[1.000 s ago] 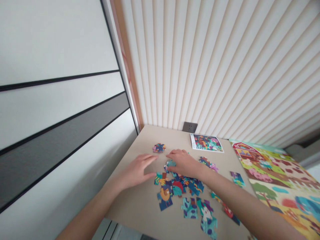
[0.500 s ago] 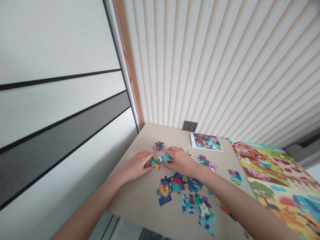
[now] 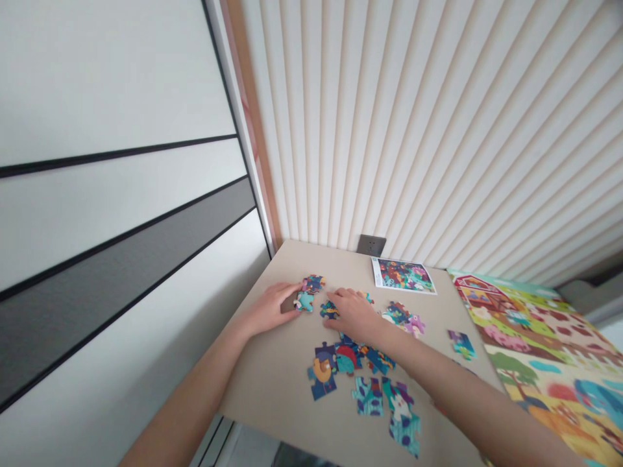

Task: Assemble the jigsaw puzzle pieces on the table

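Note:
My left hand (image 3: 271, 307) pinches a teal puzzle piece (image 3: 305, 301) at the far left of the beige table (image 3: 277, 383), right beside a small joined cluster of pieces (image 3: 314, 283). My right hand (image 3: 351, 312) rests palm down just to the right, fingers curled over another colourful piece (image 3: 329, 309). A partly joined group of pieces (image 3: 341, 360) lies in front of both hands, nearer to me.
Loose pieces (image 3: 402, 316) lie right of my right hand, one (image 3: 460, 343) apart. A reference picture card (image 3: 403, 275) lies by the ribbed wall, near a grey wall socket (image 3: 370, 245). A large farm-scene sheet (image 3: 545, 350) covers the table's right side. The table's near edge drops off.
My left hand has slid a teal piece forward and left toward the small cluster. My right hand has moved slightly left and back, carrying another piece away from the joined group.

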Motion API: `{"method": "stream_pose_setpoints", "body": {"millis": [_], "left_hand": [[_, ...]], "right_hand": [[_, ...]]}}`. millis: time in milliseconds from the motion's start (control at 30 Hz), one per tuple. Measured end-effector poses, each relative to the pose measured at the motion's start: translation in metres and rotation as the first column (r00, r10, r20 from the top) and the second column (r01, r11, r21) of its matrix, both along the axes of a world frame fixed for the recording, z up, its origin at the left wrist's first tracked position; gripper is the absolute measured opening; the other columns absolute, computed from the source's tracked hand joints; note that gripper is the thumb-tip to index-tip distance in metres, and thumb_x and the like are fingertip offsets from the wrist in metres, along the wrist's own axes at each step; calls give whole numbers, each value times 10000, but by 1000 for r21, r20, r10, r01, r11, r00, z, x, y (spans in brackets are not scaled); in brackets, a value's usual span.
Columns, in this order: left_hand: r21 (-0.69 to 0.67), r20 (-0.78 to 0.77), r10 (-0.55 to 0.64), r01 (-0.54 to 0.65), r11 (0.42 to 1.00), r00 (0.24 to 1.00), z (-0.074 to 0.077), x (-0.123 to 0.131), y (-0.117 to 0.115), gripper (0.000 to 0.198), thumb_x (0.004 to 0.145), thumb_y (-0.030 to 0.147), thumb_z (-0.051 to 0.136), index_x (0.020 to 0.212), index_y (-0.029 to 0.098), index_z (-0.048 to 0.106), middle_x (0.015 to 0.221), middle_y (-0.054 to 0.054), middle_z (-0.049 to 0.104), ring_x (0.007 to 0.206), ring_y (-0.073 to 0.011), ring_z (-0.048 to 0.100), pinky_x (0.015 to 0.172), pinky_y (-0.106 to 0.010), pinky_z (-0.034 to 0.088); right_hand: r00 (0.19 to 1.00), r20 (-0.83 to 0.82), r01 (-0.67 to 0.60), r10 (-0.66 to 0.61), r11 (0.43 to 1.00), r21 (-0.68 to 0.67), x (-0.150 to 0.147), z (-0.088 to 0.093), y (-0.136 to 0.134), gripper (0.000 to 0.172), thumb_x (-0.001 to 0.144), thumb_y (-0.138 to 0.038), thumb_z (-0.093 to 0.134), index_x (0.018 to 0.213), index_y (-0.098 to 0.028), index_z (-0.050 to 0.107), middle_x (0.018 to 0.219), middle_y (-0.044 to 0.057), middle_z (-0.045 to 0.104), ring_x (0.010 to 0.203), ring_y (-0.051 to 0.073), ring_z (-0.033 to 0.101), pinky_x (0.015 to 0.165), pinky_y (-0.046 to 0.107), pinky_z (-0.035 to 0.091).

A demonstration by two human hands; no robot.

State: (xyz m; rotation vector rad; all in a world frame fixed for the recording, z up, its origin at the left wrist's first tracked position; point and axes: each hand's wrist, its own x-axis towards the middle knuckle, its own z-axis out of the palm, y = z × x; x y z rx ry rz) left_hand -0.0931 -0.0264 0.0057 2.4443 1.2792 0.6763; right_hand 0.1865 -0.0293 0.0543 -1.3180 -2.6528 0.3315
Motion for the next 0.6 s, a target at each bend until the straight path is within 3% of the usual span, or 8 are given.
{"method": "stream_pose_setpoints", "body": {"millis": [133, 333, 433, 600], "left_hand": [[4, -18, 6, -6, 1000, 1000, -2, 0, 3, 625, 894, 473, 715, 1454, 254, 545, 1402, -113, 619, 1283, -305, 570, 1117, -450, 418], [-29, 55, 26, -24, 999, 998, -8, -2, 3, 540, 887, 469, 730, 1367, 249, 617, 1329, -113, 655, 1235, -305, 593, 1093, -455, 436], [-36, 82, 21, -18, 999, 996, -8, -3, 2, 475, 911, 439, 706, 1340, 252, 628, 1295, -99, 672, 1222, -289, 603, 1085, -436, 449], [-51, 98, 3, 2, 999, 995, -5, -10, -1, 471, 927, 424, 684, 1353, 241, 604, 1313, -104, 660, 1224, -283, 609, 1084, -425, 461]], "right_hand": [[1000, 17, -14, 15, 999, -36, 10, 1, -8, 424, 869, -298, 701, 1269, -162, 659, 1148, 160, 688, 1093, 312, 643, 966, 414, 451], [995, -85, -64, 60, 997, -51, 15, -1, 6, 568, 887, -271, 665, 1432, -161, 549, 1225, 144, 664, 1128, 265, 645, 982, 349, 468], [983, -164, -86, 81, 996, -24, 7, -1, 12, 607, 934, -291, 621, 1504, -154, 463, 1294, 148, 630, 1187, 251, 622, 1026, 344, 463], [964, -221, -149, 151, 989, 26, -19, -1, 17, 600, 942, -283, 620, 1509, -173, 458, 1348, 136, 609, 1256, 246, 577, 1108, 366, 419]]}}
